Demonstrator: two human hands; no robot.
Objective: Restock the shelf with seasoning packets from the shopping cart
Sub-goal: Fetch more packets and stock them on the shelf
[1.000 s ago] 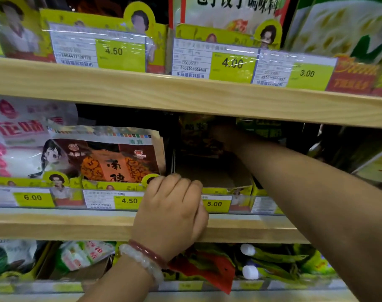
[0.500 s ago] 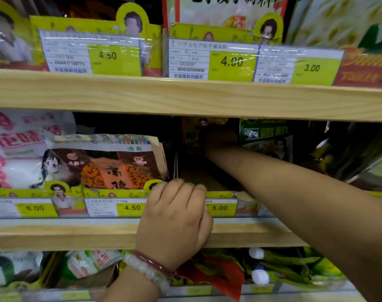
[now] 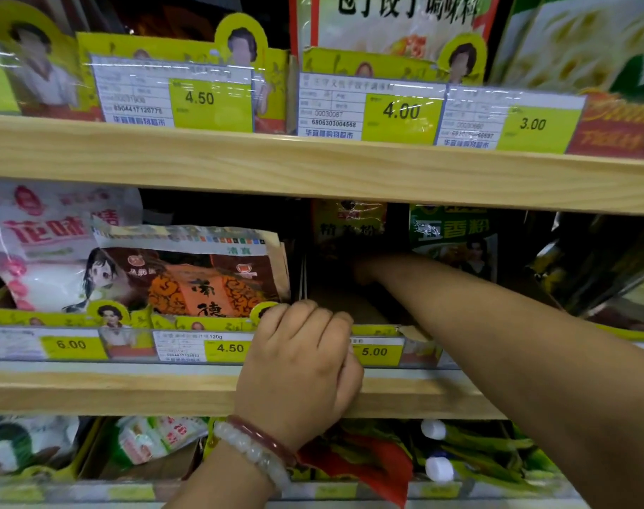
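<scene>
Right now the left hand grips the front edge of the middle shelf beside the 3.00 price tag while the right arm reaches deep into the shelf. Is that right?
Not quite. In the head view the left hand does grip the middle shelf's front edge, but it sits between the 4.50 tag and the 5.00 tag. The 3.00 tag is on the shelf above. The right arm does reach deep into the shelf.

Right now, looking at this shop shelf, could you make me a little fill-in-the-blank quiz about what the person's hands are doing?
1. The left hand, with bracelets on its wrist, rests on the wooden edge of the ____ shelf.
2. The price tag just right of that hand reads ____.
3. The right hand reaches deep into the dark gap beside the ____ packet with white writing.
4. The orange and brown packet sits above a tag reading ____.

Missing words: middle; 5.00; green; 4.50
</scene>
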